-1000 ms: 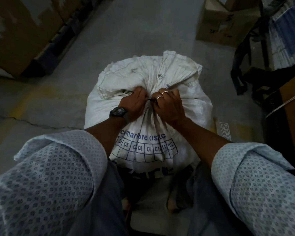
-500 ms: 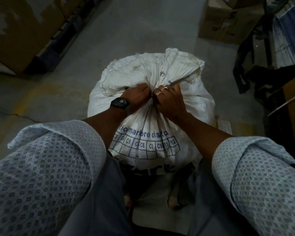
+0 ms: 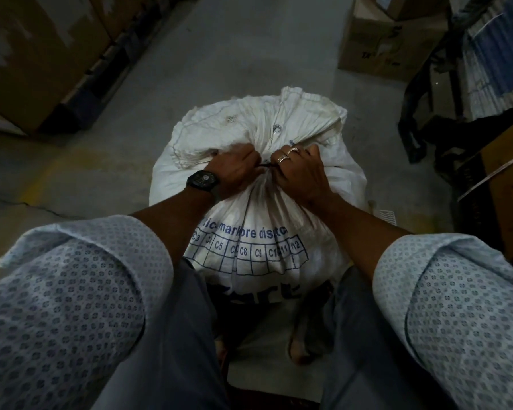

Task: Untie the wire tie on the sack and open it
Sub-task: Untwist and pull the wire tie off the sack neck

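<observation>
A full white woven sack [image 3: 249,232] with blue print stands on the floor between my legs. Its neck is gathered tight, and the loose top flap [image 3: 279,122] with a metal eyelet fans out behind. A thin dark wire tie [image 3: 267,164] shows in the gap between my hands at the neck. My left hand [image 3: 234,170], with a black watch on the wrist, is closed at the left side of the neck. Closed on the right side is my right hand [image 3: 302,173], which wears rings. Both grip the tie's ends; most of the tie is hidden by the fingers.
Cardboard boxes [image 3: 27,54] line the left side on a dark pallet. More boxes [image 3: 379,45] stand at the back right. A dark rack with stacked goods [image 3: 486,69] and another box [image 3: 504,184] fill the right. Grey concrete floor [image 3: 219,54] runs ahead.
The hands stay at the sack's neck; a short piece of dark tie shows between them again, as it did a second ago. The view shifted slightly.
</observation>
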The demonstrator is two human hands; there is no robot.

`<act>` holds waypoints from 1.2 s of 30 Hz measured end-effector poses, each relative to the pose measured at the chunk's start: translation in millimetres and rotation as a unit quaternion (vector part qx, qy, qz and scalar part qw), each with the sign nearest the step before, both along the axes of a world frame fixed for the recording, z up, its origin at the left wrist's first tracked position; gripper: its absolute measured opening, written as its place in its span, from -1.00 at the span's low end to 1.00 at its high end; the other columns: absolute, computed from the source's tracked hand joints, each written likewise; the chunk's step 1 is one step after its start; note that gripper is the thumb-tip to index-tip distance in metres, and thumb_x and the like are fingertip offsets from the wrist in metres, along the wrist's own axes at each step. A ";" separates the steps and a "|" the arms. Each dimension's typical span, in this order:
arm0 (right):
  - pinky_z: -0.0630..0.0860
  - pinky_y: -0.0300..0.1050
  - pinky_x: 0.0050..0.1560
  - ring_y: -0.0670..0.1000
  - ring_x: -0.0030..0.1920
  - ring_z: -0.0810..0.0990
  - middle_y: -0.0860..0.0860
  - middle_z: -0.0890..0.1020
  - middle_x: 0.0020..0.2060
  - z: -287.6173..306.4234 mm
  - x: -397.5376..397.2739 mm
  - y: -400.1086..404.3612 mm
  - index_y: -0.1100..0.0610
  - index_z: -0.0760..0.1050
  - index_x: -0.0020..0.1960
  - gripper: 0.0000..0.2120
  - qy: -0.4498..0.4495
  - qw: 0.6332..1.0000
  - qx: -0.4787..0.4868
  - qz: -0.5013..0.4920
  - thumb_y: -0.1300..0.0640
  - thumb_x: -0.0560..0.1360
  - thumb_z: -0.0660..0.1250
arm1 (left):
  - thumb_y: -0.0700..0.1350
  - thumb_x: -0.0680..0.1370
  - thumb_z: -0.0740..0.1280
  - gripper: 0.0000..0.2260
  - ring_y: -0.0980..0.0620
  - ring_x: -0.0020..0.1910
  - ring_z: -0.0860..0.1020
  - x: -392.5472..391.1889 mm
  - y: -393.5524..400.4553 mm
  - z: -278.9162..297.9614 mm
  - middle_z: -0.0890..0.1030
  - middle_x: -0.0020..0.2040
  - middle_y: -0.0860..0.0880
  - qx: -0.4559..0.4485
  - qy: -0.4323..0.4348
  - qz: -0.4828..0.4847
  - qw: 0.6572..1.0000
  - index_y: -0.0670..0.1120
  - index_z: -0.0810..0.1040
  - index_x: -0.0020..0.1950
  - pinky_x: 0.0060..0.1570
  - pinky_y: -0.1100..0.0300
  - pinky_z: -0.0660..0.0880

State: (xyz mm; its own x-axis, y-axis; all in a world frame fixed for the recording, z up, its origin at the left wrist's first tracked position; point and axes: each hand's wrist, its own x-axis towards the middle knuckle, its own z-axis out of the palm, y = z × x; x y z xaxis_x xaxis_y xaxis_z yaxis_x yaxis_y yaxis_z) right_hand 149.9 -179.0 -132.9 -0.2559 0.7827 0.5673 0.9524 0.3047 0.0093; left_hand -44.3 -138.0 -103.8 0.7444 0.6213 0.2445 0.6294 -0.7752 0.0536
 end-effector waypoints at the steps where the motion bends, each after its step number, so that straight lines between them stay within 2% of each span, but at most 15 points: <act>1: 0.37 0.03 -0.11 0.10 -0.09 0.59 0.02 0.64 -0.14 0.7 -0.2 -1.1 0.07 0.55 -0.07 -0.92 0.001 1.000 0.000 0.000 0.08 0.51 0.31 | 0.06 0.62 0.19 -0.71 -0.18 -0.22 0.55 1.5 -2.5 1.7 0.52 0.01 -0.15 -0.007 -0.001 0.012 1.000 -0.16 0.49 0.07 -0.38 0.08 0.37; 6: 0.33 0.02 -0.12 0.10 -0.12 0.58 0.02 0.64 -0.15 2.2 0.0 -6.4 0.08 0.56 -0.07 -0.88 0.002 1.000 0.010 -0.004 0.05 0.52 0.30 | 0.03 0.61 0.20 -0.75 -0.22 -0.25 0.56 7.2 -11.3 7.7 0.49 0.09 -0.14 -0.031 -0.014 0.047 0.998 -0.13 0.45 0.12 -0.36 -0.05 0.50; 10: 0.33 0.02 -0.11 0.10 -0.09 0.59 0.02 0.65 -0.14 3.7 0.1 -7.7 0.09 0.56 -0.07 -0.89 -0.008 1.000 0.016 -0.002 0.07 0.52 0.31 | -0.05 0.61 0.20 -0.79 -0.24 -0.33 0.55 11.9 -11.2 8.6 0.52 0.02 -0.17 0.005 0.019 0.025 0.999 -0.16 0.50 0.10 -0.47 0.02 0.41; 16: 0.37 0.03 -0.09 0.11 -0.05 0.60 0.03 0.65 -0.10 5.8 2.9 -4.9 0.09 0.56 -0.05 -0.88 -0.018 1.000 -0.006 -0.004 0.06 0.49 0.31 | -0.06 0.60 0.18 -0.79 -0.27 -0.26 0.56 10.3 -6.6 11.2 0.50 0.04 -0.19 -0.013 0.028 0.035 0.999 -0.16 0.46 0.10 -0.36 -0.11 0.52; 20: 0.41 0.05 -0.06 0.11 -0.08 0.61 0.04 0.67 -0.05 3.0 16.5 -8.8 0.09 0.57 0.02 -0.82 -0.017 0.999 -0.013 -0.033 0.06 0.50 0.26 | -0.07 0.62 0.16 -0.79 -0.26 -0.30 0.55 -7.4 -1.2 4.7 0.51 0.05 -0.20 0.001 0.028 0.049 0.998 -0.16 0.47 0.10 -0.31 -0.13 0.53; 22: 0.43 0.04 -0.06 0.12 -0.07 0.61 0.06 0.67 -0.02 2.0 17.6 -9.1 0.10 0.57 0.04 -0.80 -0.018 0.999 -0.025 -0.034 0.06 0.52 0.24 | -0.05 0.62 0.16 -0.78 -0.27 -0.29 0.55 -12.0 0.0 3.4 0.51 0.06 -0.20 0.001 0.032 0.061 0.998 -0.16 0.48 0.10 -0.29 -0.12 0.53; 25: 0.46 0.00 -0.12 0.12 -0.06 0.63 0.09 0.66 -0.03 3.1 11.6 -10.3 0.13 0.57 -0.01 -0.85 0.002 0.999 -0.037 -0.035 0.11 0.48 0.28 | 0.04 0.60 0.18 -0.75 -0.20 -0.24 0.55 -9.9 -8.2 7.5 0.51 0.09 -0.13 0.005 0.005 0.064 0.998 -0.10 0.46 0.14 -0.27 0.02 0.48; 29: 0.52 0.03 -0.14 0.16 -0.07 0.62 0.12 0.63 -0.10 9.3 10.0 -15.1 0.17 0.55 -0.04 -0.87 0.060 0.995 -0.059 -0.047 0.14 0.46 0.31 | 0.06 0.55 0.20 -0.76 -0.09 -0.17 0.51 -1.2 -22.8 15.3 0.49 -0.01 -0.07 0.042 -0.041 0.047 0.997 -0.05 0.44 0.11 -0.30 0.07 0.39; 32: 0.53 0.03 -0.17 0.17 -0.10 0.62 0.13 0.62 -0.13 16.3 18.6 -19.7 0.19 0.55 -0.07 -0.83 0.086 0.991 -0.062 -0.084 0.10 0.45 0.29 | 0.01 0.55 0.22 -0.80 -0.12 -0.23 0.49 13.2 -24.7 16.3 0.53 -0.13 -0.09 0.079 -0.046 0.023 0.996 -0.09 0.51 0.01 -0.25 0.04 0.38; 34: 0.51 0.00 -0.19 0.15 -0.15 0.61 0.11 0.61 -0.16 21.7 25.4 -27.0 0.17 0.52 -0.14 -0.84 0.127 0.984 -0.067 -0.110 0.07 0.46 0.27 | 0.05 0.57 0.21 -0.77 -0.13 -0.28 0.55 25.1 -28.2 15.7 0.60 -0.19 -0.09 0.032 -0.043 0.035 0.998 -0.08 0.54 -0.06 -0.27 0.06 0.45; 36: 0.50 -0.01 -0.15 0.14 -0.12 0.60 0.09 0.60 -0.14 31.1 30.7 -35.3 0.15 0.50 -0.14 -0.85 0.193 0.965 -0.092 -0.154 0.05 0.45 0.30 | 0.08 0.58 0.23 -0.73 -0.05 -0.34 0.63 41.3 -38.2 13.9 0.68 -0.27 -0.07 -0.092 -0.074 0.070 0.991 -0.07 0.60 -0.11 -0.32 0.17 0.51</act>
